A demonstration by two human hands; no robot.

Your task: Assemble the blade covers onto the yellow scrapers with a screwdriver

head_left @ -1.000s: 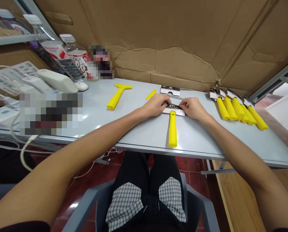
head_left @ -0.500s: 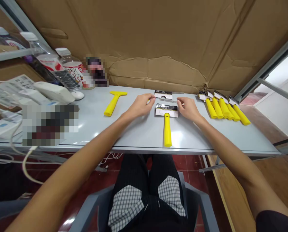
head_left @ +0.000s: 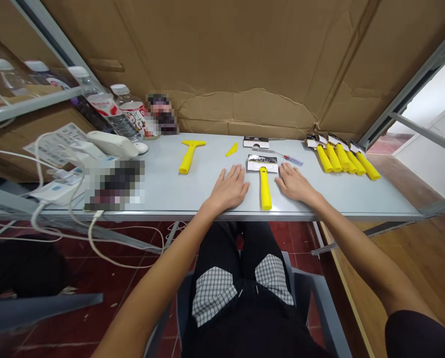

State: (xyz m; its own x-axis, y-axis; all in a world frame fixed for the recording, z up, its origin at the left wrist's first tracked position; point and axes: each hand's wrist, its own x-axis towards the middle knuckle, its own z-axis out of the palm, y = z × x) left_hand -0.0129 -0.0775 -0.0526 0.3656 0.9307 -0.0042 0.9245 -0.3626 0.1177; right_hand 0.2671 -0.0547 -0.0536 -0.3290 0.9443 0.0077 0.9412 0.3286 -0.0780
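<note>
My left hand (head_left: 229, 188) lies palm down on the grey table, fingers stretched out, holding nothing. My right hand (head_left: 294, 182) rests flat the same way, also holding nothing. Between them lies a yellow handle (head_left: 266, 191), its top end against a black-and-white card (head_left: 262, 163). Just beyond the right fingertips is a screwdriver (head_left: 292, 160) with a clear handle. Behind the card are a second black-and-white card (head_left: 255, 142) and a small yellow piece (head_left: 231, 149). A yellow T-shaped handle (head_left: 187, 158) lies further left.
Several yellow handles with cards (head_left: 343, 158) lie in a row at the right. Bottles (head_left: 133, 112), a white mouse (head_left: 141, 147), a power strip (head_left: 60, 191) and cables crowd the left. Cardboard (head_left: 244, 64) stands along the back edge; metal frame posts rise at both sides.
Both hands have drawn back toward me and flattened on the table. The small yellow piece and screwdriver now lie free in sight. The camera view has shifted slightly.
</note>
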